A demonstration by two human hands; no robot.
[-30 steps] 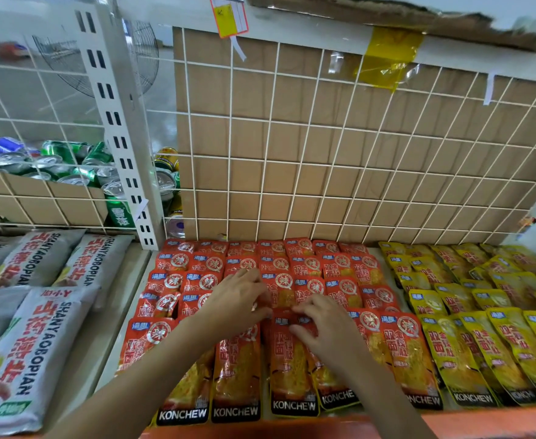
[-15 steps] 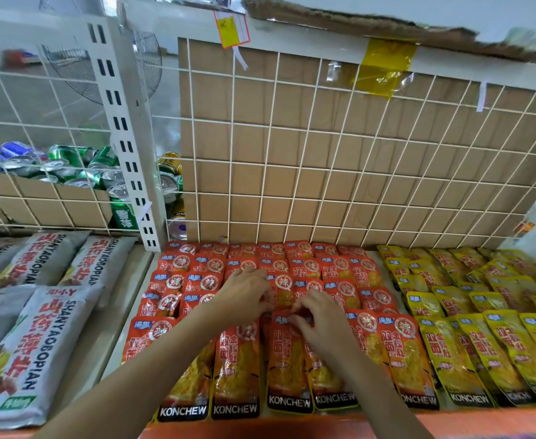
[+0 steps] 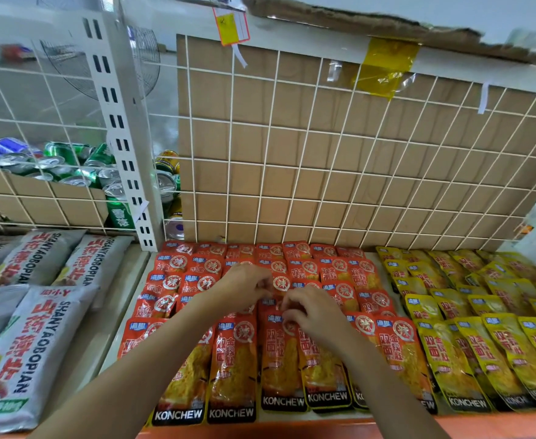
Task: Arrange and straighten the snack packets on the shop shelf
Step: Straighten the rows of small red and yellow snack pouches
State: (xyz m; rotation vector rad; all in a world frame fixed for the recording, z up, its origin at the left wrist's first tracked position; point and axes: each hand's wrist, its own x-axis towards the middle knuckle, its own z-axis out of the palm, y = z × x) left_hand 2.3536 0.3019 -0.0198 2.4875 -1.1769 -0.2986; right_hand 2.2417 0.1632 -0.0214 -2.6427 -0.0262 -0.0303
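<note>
- Clearly, in the head view the step in hand is the straightening of the red packets [image 3: 233, 359], which lie in overlapping rows on the shelf [image 3: 387, 429], between grey bags [image 3: 22, 327] and yellow packets [image 3: 482, 343].
- The left hand [image 3: 244, 288] rests with bent fingers on a red packet of a middle row; whether it pinches it I cannot tell.
- The right hand [image 3: 315, 312], just beside the left hand, has curled fingers that seem to pinch the top edge of the front-row packet [image 3: 280, 353].
- I judge the task well advanced: most rows look regular, but the front packets lean a little.
- The next move probably calls for a small pull or turn of this packet, so that it lies parallel to its neighbours without disturbing the row behind.
</note>
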